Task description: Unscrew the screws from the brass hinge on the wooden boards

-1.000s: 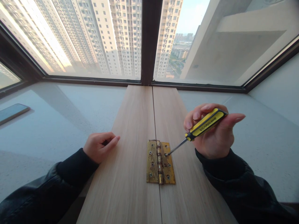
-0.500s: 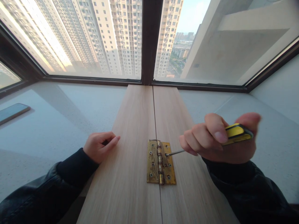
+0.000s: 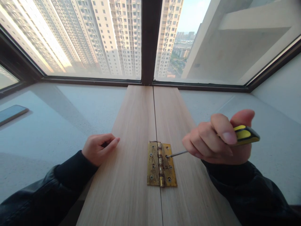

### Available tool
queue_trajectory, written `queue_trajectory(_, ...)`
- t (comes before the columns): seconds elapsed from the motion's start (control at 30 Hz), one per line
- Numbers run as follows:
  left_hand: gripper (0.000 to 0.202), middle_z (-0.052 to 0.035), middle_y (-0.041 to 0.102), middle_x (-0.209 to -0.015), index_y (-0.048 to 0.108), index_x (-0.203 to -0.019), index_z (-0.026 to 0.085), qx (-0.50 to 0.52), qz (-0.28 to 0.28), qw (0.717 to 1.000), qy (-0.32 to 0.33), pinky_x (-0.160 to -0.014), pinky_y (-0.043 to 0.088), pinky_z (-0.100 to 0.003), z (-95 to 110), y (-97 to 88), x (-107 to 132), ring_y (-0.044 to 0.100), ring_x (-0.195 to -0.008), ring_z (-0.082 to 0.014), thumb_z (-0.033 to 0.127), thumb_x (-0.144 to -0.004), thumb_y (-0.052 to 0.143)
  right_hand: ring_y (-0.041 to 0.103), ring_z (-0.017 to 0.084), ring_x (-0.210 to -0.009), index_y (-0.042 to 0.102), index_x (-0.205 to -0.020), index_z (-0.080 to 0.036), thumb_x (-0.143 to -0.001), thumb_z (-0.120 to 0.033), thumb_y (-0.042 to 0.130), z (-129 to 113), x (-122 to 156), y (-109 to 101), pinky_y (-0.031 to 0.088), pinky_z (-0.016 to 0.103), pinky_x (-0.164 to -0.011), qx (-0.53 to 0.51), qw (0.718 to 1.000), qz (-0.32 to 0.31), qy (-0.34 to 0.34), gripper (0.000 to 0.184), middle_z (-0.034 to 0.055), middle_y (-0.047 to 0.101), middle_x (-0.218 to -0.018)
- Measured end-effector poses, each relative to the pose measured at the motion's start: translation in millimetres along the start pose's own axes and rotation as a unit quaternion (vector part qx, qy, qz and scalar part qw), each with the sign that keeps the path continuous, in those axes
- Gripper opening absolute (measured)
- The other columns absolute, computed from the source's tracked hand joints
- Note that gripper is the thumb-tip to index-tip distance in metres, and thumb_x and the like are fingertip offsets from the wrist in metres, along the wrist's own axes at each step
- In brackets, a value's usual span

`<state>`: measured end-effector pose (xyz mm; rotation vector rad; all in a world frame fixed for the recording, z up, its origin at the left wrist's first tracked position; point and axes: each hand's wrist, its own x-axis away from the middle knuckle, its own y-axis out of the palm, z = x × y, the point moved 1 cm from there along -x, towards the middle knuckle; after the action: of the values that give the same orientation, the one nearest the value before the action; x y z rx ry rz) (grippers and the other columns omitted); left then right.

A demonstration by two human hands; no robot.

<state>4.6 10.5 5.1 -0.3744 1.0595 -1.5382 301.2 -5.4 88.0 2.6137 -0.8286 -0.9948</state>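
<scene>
A brass hinge [image 3: 161, 164] lies across the seam between two light wooden boards [image 3: 138, 119]. My right hand [image 3: 217, 141] is closed around a screwdriver [image 3: 244, 134] with a yellow and black handle. Its metal shaft runs left and its tip sits on a screw in the hinge's right leaf, near the top. My left hand [image 3: 98, 148] rests on the left edge of the left board, fingers curled loosely with the forefinger laid on the wood; nothing shows inside it.
The boards lie on a pale stone windowsill [image 3: 58, 116] and reach back to the dark window frame [image 3: 148, 44]. A phone [image 3: 11, 113] lies flat at the far left. A white wall [image 3: 282, 84] rises at the right.
My right hand has rolled over the screwdriver handle, fingers now on top, and the handle has dropped to a flatter angle. The tip stays on the same screw. My left hand has not moved.
</scene>
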Motion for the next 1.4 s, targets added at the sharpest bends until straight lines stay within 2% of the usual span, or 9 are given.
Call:
queue_trajectory(0.2, 0.038, 0.004, 0.038, -0.048, 0.053, -0.054, 0.014, 0.0, -0.003, 1.0, -0.003, -0.047, 0.029, -0.02, 0, 0.1, 0, 0.034, -0.045, -0.0072, 0.037, -0.083, 0.047, 0.04, 0.01, -0.06, 0.035, -0.063, -0.018, -0.075, -0.059, 0.059, -1, -3, -1, 0.043, 0.026, -0.061, 0.097, 0.995, 0.034, -0.007, 0.049, -0.004, 0.035, -0.069)
queue_trajectory(0.4, 0.038, 0.0044, 0.038, -0.047, 0.054, -0.053, 0.014, 0.0, -0.001, 1.0, -0.001, -0.047, 0.029, -0.02, 0, 0.0, 0, 0.033, -0.045, -0.0069, 0.036, -0.083, 0.048, 0.028, 0.007, -0.036, 0.034, -0.065, -0.02, -0.095, -0.052, 0.018, -2, 0, 1, 0.033, 0.022, -0.047, -0.001, 1.0, 0.007, 0.011, 0.048, -0.0078, 0.03, -0.044)
queue_trajectory(0.5, 0.038, 0.0043, 0.039, -0.048, 0.054, -0.054, 0.014, 0.002, -0.001, 1.0, 0.002, -0.047, 0.029, -0.02, 0, 0.1, 0, 0.034, -0.045, -0.0071, 0.036, -0.084, 0.048, 0.028, 0.007, -0.041, 0.042, -0.076, -0.022, -0.085, -0.065, 0.037, -3, 3, 0, 0.033, 0.023, -0.05, 0.016, 0.998, 0.046, 0.025, 0.044, -0.0085, 0.03, -0.051)
queue_trajectory(0.63, 0.038, 0.0042, 0.038, -0.048, 0.054, -0.055, 0.013, 0.006, -0.006, 1.0, -0.002, -0.047, 0.029, -0.021, -1, 0.0, 0, 0.034, -0.045, -0.007, 0.036, -0.084, 0.047, 0.041, 0.01, -0.061, 0.055, -0.082, -0.021, -0.075, -0.061, 0.059, -1, 1, -6, 0.041, 0.025, -0.059, 0.071, 0.997, 0.032, -0.005, 0.041, -0.0039, 0.038, -0.072)
queue_trajectory(0.8, 0.039, 0.0044, 0.038, -0.048, 0.053, -0.055, 0.013, 0.006, -0.011, 1.0, -0.005, -0.048, 0.029, -0.02, 0, 0.0, 0, 0.034, -0.046, -0.0068, 0.037, -0.085, 0.046, 0.038, 0.009, -0.051, 0.063, -0.098, -0.021, -0.095, -0.053, 0.026, 2, 1, -8, 0.04, 0.024, -0.054, 0.017, 1.0, 0.018, -0.011, 0.048, -0.0046, 0.035, -0.056)
queue_trajectory(0.87, 0.039, 0.0043, 0.039, -0.048, 0.054, -0.055, 0.013, 0.005, -0.01, 1.0, -0.006, -0.048, 0.029, -0.02, -1, -0.1, 0, 0.034, -0.045, -0.0068, 0.037, -0.085, 0.046, 0.033, 0.009, -0.046, 0.06, -0.097, -0.021, -0.096, -0.051, 0.017, 1, 2, -7, 0.036, 0.023, -0.048, 0.004, 0.999, 0.046, -0.009, 0.052, -0.0054, 0.031, -0.053)
queue_trajectory(1.0, 0.038, 0.004, 0.04, -0.048, 0.055, -0.055, 0.013, 0.002, -0.009, 1.0, -0.004, -0.048, 0.029, -0.021, 0, -0.2, 0, 0.035, -0.046, -0.007, 0.036, -0.084, 0.047, 0.036, 0.008, -0.048, 0.055, -0.09, -0.02, -0.082, -0.062, 0.046, 2, 3, -6, 0.034, 0.023, -0.045, 0.03, 0.993, 0.115, -0.021, 0.043, -0.0052, 0.037, -0.063)
queue_trajectory(1.1, 0.038, 0.004, 0.04, -0.048, 0.054, -0.055, 0.013, 0.003, -0.007, 1.0, -0.001, -0.048, 0.029, -0.02, 0, -0.3, 0, 0.035, -0.045, -0.0069, 0.036, -0.084, 0.047, 0.045, 0.008, -0.056, 0.057, -0.086, -0.02, -0.08, -0.055, 0.057, 5, 1, -6, 0.038, 0.023, -0.048, 0.065, 0.983, 0.166, -0.046, 0.036, -0.0028, 0.042, -0.079)
queue_trajectory(1.4, 0.038, 0.0045, 0.039, -0.047, 0.053, -0.054, 0.013, 0.003, -0.005, 1.0, 0.018, -0.046, 0.029, -0.019, -6, 1.1, 0, 0.034, -0.044, -0.006, 0.035, -0.084, 0.048, 0.052, 0.013, -0.06, 0.056, -0.114, -0.024, -0.092, -0.042, 0.044, 7, 0, -10, 0.047, 0.029, -0.058, 0.11, 0.953, 0.265, -0.099, 0.031, 0.0, 0.054, -0.072)
